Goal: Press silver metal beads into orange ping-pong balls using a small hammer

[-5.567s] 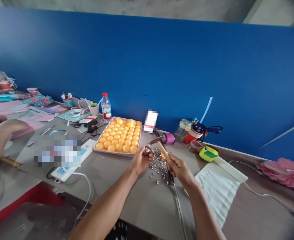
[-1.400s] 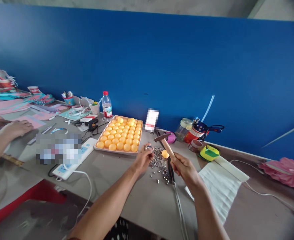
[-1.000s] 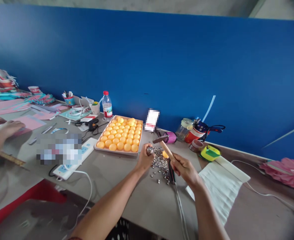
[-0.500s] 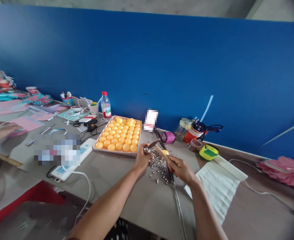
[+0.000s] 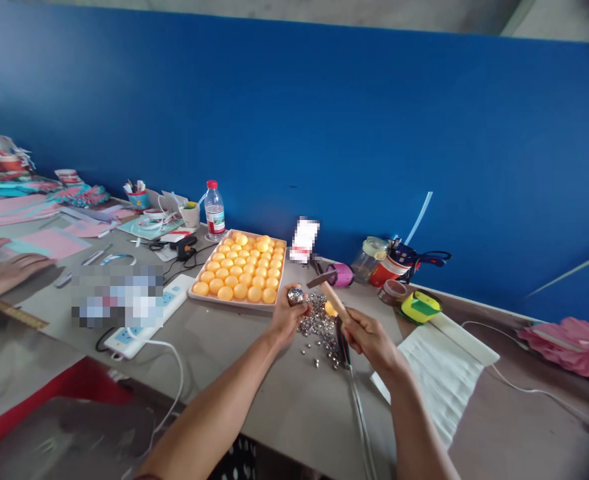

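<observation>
A silver, stud-covered ball (image 5: 295,295) rests in my left hand (image 5: 287,317), whose fingers curl round it. My right hand (image 5: 369,339) grips the wooden handle of a small hammer (image 5: 335,301). The hammer's dark head is up and to the right of the ball, apart from it. Between and below my hands lies a scattered heap of small shiny studs (image 5: 318,325). One loose orange ball (image 5: 330,309) sits among them, partly behind the hammer handle. A dark tool (image 5: 343,345) with a pale cord lies under my right hand, mostly hidden.
A tray (image 5: 234,305) of orange balls stands to the left, with a bottle (image 5: 215,215) behind it. A power strip (image 5: 144,327) lies further left, near a co-worker's hand (image 5: 17,273). At right are a jar (image 5: 369,259), a yellow-green tape roll (image 5: 421,307) and white cloth (image 5: 431,373).
The hammer head has lifted away from the ball, and my right hand has shifted slightly right. More of the studded ball shows. The co-worker's hand at left has moved lower.
</observation>
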`<act>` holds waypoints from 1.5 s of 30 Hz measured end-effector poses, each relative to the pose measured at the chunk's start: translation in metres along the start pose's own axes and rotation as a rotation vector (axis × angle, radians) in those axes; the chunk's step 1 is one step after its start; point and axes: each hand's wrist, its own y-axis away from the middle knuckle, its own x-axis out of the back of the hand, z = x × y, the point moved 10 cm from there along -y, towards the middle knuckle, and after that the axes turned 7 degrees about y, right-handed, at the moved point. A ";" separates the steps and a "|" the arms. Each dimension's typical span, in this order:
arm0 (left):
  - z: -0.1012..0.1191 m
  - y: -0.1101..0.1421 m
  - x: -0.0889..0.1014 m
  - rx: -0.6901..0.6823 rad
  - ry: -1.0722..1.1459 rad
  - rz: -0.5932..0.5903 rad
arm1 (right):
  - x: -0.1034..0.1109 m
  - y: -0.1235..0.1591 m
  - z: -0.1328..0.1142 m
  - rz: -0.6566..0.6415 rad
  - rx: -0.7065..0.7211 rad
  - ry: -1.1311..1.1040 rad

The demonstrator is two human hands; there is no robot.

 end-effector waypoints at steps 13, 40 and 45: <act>-0.005 -0.002 -0.001 0.106 0.192 -0.033 | 0.003 0.002 0.002 0.016 0.008 -0.074; -0.007 0.003 -0.009 0.242 0.368 -0.075 | 0.011 0.004 -0.006 0.097 0.014 -0.083; -0.006 0.002 -0.007 0.229 0.353 -0.070 | -0.003 0.001 -0.007 0.013 0.016 -0.022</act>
